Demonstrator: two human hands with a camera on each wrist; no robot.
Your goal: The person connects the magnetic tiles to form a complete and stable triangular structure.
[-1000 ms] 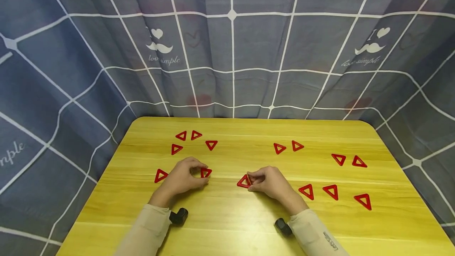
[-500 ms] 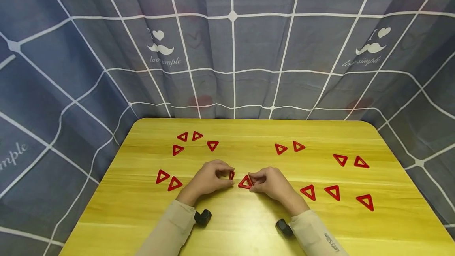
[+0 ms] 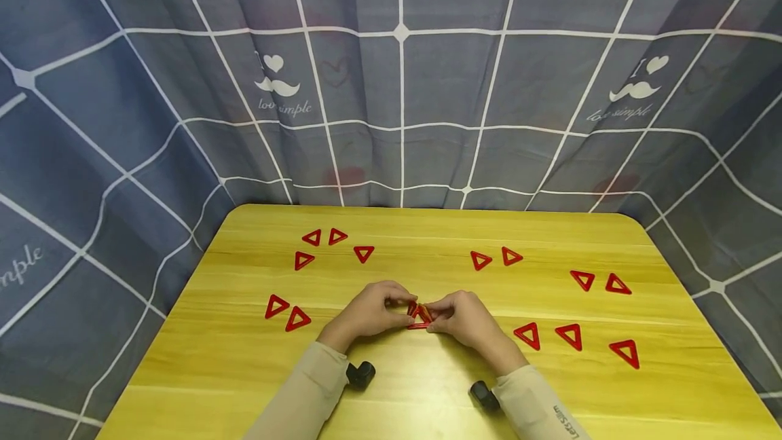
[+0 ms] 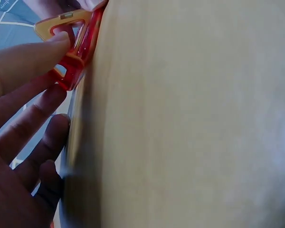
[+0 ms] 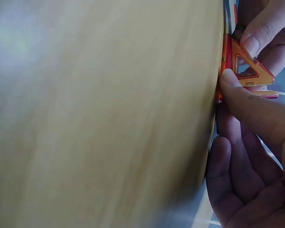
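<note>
Near the table's middle, a red open-centred triangular tile (image 3: 418, 326) lies flat between my two hands. My left hand (image 3: 371, 309) pinches a second triangular tile (image 5: 251, 71) between thumb and fingers, standing it up along the flat tile's left side. On the opposite side my right hand (image 3: 466, 318) pinches a third tile (image 3: 426, 313), also raised and leaning. The raised tiles look orange-red and see-through in the wrist views. Their lower edges are at or very near the flat tile; fingers partly cover where they meet.
Several more red triangular tiles lie flat on the yellow wooden table (image 3: 391, 386). Two are left of my left hand, such as one tile (image 3: 298, 318); others lie at the back left, back right and right (image 3: 569, 336). A grey patterned curtain (image 3: 440, 87) encloses the back and sides.
My left hand has moved right, carrying its tile from the left to the flat tile's left side. My right hand has stayed nearly in place with its tile.
</note>
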